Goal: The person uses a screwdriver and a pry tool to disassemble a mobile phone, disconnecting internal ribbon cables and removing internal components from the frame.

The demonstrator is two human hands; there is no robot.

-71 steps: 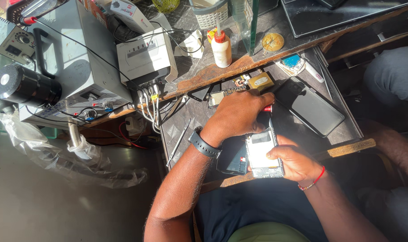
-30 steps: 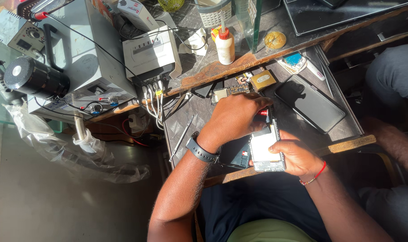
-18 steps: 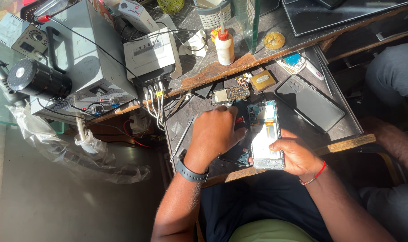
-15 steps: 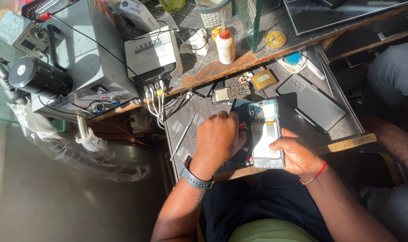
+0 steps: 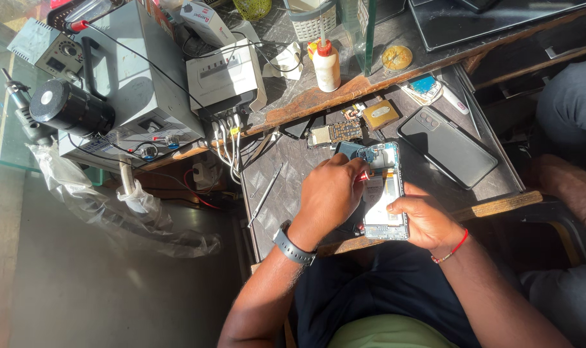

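Left hand (image 5: 331,193) grips a red-tipped tool (image 5: 364,176) over the opened smartphone (image 5: 384,191), which the right hand (image 5: 424,221) clasps at its lower edge

left hand (image 5: 331,193) on opened phone (image 5: 383,193), right hand (image 5: 425,222) steadying it

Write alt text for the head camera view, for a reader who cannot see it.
A person's right hand steadies an opened phone on a grey workbench while the left hand works a red-tipped tool at its upper edge. A black phone lies face down alongside.
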